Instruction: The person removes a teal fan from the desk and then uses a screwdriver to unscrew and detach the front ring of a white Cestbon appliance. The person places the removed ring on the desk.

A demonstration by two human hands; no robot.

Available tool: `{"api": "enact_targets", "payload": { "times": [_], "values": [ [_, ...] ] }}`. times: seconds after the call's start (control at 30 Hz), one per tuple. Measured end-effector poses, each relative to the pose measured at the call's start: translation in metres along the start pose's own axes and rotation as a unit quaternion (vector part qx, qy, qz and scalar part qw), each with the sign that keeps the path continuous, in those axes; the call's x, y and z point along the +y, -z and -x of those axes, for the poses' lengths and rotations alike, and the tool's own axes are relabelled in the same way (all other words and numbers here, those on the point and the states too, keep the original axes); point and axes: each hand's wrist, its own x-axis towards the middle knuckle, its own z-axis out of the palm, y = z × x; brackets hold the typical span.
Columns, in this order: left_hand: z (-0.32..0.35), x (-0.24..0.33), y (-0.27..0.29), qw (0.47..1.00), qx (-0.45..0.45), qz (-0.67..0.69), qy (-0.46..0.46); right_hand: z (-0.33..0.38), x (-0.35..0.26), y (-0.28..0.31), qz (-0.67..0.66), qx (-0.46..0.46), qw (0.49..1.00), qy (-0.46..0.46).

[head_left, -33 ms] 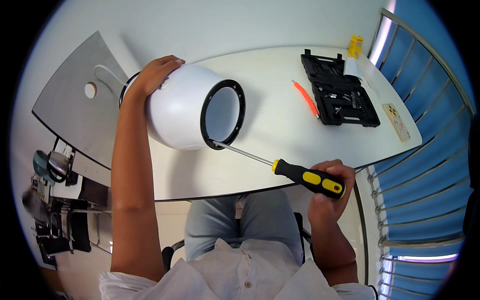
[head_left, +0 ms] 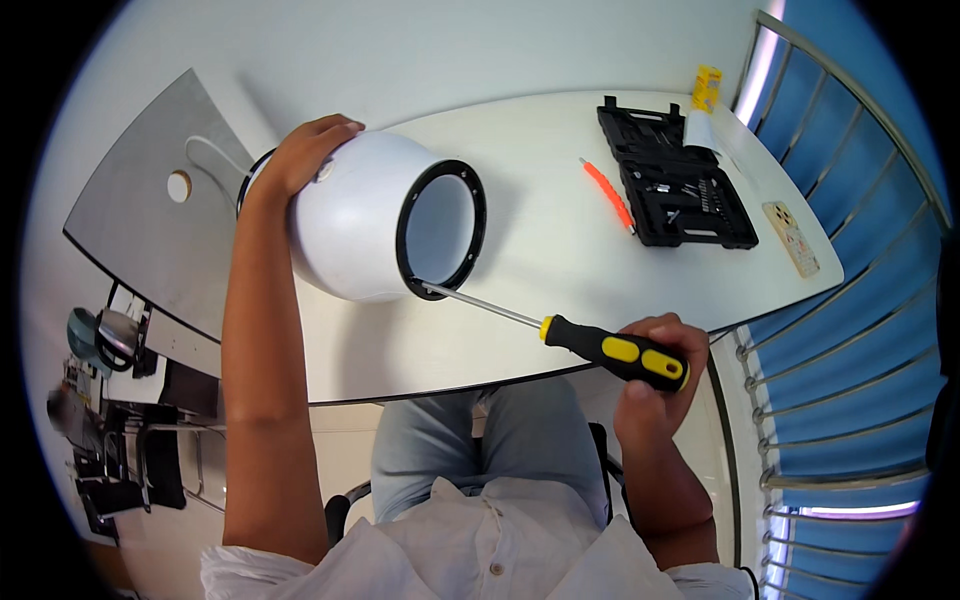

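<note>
White and smooth, the rounded lamp housing lies on its side at the left of the pale table, its black-rimmed opening facing right and toward the near edge. The person's left hand rests on its far, upper curve, fingers spread and pressed flat against the shell rather than wrapped round anything. Their right hand, at the near right edge, has its fingers clamped round the black and yellow handle of a long screwdriver, whose tip touches the lower rim of the opening. I judge the shell light, stiff and rather slippery, apt to roll, so it is best steadied from above or gripped by the rim. Far right lie an open black tool case and, just left of it, an orange tool.
</note>
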Motion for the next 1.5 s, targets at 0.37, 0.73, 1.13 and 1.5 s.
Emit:
{"api": "enact_targets", "payload": {
  "times": [0.37, 0.73, 1.13, 1.5],
  "values": [
    [-0.005, -0.004, 0.002, 1.000, -0.008, 0.004, -0.011, -0.031, -0.019, 0.006, -0.010, -0.016, 0.994, -0.105],
    [-0.001, -0.001, 0.002, 1.000, -0.008, 0.003, 0.015, -0.032, -0.018, 0.014, -0.014, -0.083, 0.994, -0.065],
    [0.001, -0.004, 0.002, 1.000, -0.002, 0.012, 0.004, -0.043, -0.053, 0.024, 0.148, -0.176, 0.956, -0.180],
    [0.000, -0.005, 0.001, 1.000, -0.007, 0.019, 0.006, -0.041, -0.042, 0.013, 0.122, -0.061, 0.977, -0.161]
  ]
}}
